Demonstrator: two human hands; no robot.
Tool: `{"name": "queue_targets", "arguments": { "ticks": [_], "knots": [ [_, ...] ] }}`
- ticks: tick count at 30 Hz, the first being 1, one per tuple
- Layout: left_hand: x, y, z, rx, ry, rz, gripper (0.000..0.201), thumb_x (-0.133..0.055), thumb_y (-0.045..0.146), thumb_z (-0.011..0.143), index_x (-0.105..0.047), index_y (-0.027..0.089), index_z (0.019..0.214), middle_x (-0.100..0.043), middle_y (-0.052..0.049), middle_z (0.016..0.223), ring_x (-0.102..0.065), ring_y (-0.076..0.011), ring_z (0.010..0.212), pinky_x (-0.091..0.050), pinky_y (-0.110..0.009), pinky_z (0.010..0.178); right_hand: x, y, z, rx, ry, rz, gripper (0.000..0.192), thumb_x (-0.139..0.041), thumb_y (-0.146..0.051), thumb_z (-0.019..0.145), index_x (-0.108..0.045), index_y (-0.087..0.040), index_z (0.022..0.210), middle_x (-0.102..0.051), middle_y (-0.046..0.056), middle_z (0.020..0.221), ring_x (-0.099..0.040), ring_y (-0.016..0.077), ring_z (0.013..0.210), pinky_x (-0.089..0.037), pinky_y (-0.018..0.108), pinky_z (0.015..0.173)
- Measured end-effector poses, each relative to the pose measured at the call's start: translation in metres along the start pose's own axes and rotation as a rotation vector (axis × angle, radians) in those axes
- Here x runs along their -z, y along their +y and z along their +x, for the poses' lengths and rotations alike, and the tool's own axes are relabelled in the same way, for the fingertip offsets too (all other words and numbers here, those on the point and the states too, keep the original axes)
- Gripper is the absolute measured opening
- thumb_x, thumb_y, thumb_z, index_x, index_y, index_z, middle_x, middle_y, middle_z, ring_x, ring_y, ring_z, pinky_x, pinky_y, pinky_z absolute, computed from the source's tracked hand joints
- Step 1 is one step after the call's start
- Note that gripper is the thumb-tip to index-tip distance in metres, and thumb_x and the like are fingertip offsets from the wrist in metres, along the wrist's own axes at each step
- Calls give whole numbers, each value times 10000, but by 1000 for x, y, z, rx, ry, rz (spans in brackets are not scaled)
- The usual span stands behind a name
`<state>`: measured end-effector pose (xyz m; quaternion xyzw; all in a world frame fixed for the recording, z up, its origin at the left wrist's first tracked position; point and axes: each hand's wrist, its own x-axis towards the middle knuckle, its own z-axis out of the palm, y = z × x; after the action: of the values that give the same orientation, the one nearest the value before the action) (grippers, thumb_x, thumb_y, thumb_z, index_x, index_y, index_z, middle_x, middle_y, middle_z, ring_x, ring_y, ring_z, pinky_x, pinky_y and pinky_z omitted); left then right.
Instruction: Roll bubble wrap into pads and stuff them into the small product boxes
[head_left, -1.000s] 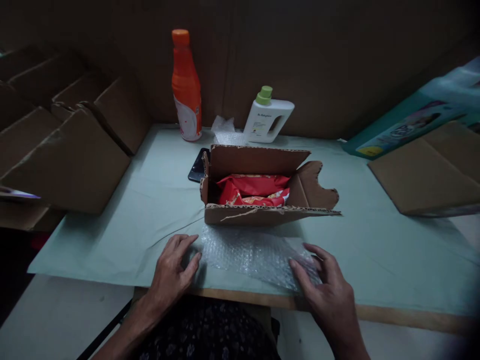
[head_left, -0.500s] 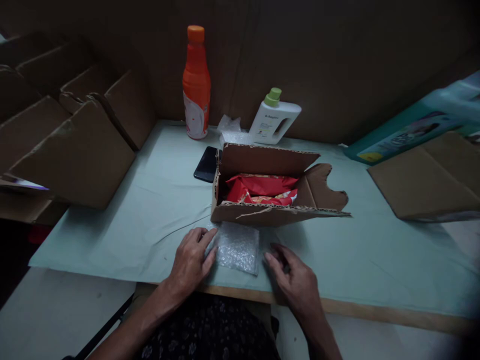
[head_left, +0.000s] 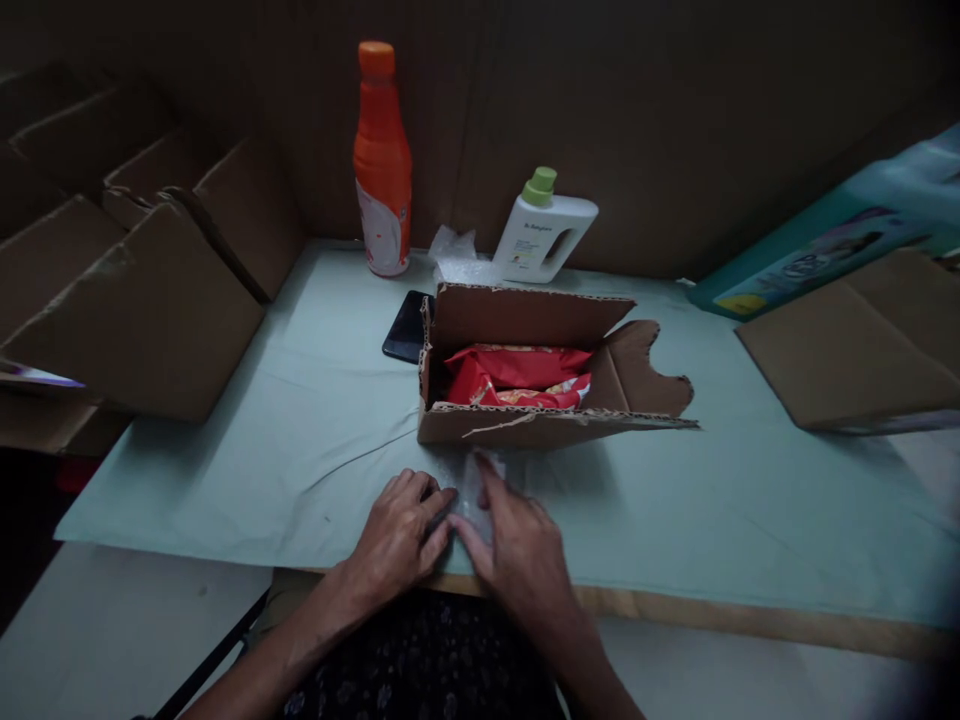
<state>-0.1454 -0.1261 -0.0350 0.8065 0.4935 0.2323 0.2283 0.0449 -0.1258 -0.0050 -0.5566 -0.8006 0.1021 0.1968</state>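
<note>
Had bubble wrap (head_left: pixel 471 492) at lower centre between a spread right hand (head_left: pixel 525 545) and curled left hand (head_left: pixel 399 525), couldn't tell whether gripping, apparently to stop it unfolding.

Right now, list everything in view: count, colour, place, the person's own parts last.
Open cardboard box: 1, brown, middle
Glossy packets: count unclear, red, inside box
Plastic bubble wrap: 2, clear, between hands; between bottles
Flat rectangular phone: 1, black, box's left
Tall plastic bottle: 1, orange, back left
Handled plastic bottle: 1, white, green-capped, back middle
Large plastic jug: 1, teal, back right
Cardboard carton: 1, brown, right
Flapped cardboard cartons: several, brown, left
Table cover: 1, pale green, underneath
Patterned garment: 1, black, bottom
Left hand: 1, bare, front
Right hand: 1, bare, front
</note>
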Motion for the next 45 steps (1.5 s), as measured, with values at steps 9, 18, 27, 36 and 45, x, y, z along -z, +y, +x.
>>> {"name": "queue_targets", "arguments": {
  "ticks": [9,18,27,36,45],
  "knots": [
    [3,2,2,70,179,-118,217,-557,232,930,-685,147,1083,-670,-91,947,-619,-234,889,-539,-374,781,-8,40,-13,-256,139,116,398,-602,-431,938,-640,-142,1209,-731,31,773,-652,171,561,-525,283,568],
    [-24,0,10,133,255,-129,432,-547,212,901,-512,189,1331,-643,-116,1140,-646,-245,1026,-564,-374,866,-40,19,-4,68,258,-45,333,-471,-287,999,-578,-145,1280,-754,126,991,-714,246,787,-554,358,682],
    [-9,-16,5,81,-78,-153,240,-574,113,728,-661,198,935,-643,-82,933,-582,-278,904,-498,-466,823,-37,38,-19,301,132,174,487,-582,-218,898,-521,-152,1377,-733,122,1079,-689,256,916,-552,366,784],
    [3,2,4,393,-97,-1009,545,-670,340,779,-492,186,1270,-630,-65,984,-608,-213,884,-492,-323,761,-12,34,-9,187,193,245,215,-521,-103,886,-628,-210,1039,-727,36,836,-679,179,726,-530,273,670],
    [25,19,10,566,-5,-1078,422,-662,289,757,-601,147,1149,-555,9,807,-481,-113,691,-409,-220,623,8,22,-13,83,-42,531,599,-501,-619,948,-557,-236,1406,-646,140,1345,-647,287,1179,-563,392,911]
  ]
}}
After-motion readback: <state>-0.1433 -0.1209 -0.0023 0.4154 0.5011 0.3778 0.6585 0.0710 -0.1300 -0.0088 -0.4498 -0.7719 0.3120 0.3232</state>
